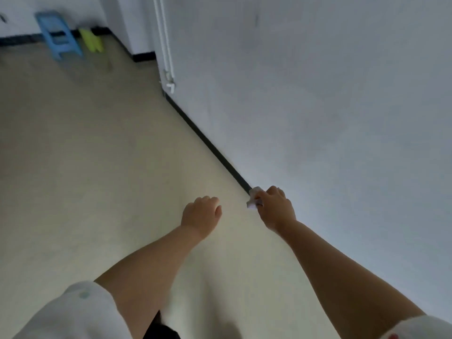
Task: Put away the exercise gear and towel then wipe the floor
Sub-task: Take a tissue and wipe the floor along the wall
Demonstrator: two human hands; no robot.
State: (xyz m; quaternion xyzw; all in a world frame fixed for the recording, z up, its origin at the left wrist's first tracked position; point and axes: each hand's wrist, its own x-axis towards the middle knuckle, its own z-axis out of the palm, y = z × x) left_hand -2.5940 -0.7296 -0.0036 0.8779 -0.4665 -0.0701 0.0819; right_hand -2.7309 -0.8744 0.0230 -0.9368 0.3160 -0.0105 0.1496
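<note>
— Closest to us, what do you make out?

— Two bare forearms coming out of short white sleeves [73, 311], reaching forward over the pale beige smooth floor [85, 167]. Her left hand [201, 215] hangs above the floor with its fingers loosely curled and nothing in them.

— And the other?

— That right hand [276, 209] is closed round a small crumpled white cloth or tissue [253, 199]; a wad of it sticks out past the thumb side. It is held up near the foot of the wall, not touching the floor as far as I can tell.

— Any bins or baskets?

— None that I can see from here.

— What of the room?

— One plain grey-white painted wall [318, 94] runs along the floor's right edge, with a thin black skirting strip [210, 143] at the join. Two white pipes [163, 40] run down that wall to a small fitting. At the floor's far left corner stands a small blue plastic stool [58, 35], and just beside it something yellow-green [91, 40] leans at the far wall, too blurred to name.

— Room to move?

— Bare floor stretches from the hands to the stool.
</note>
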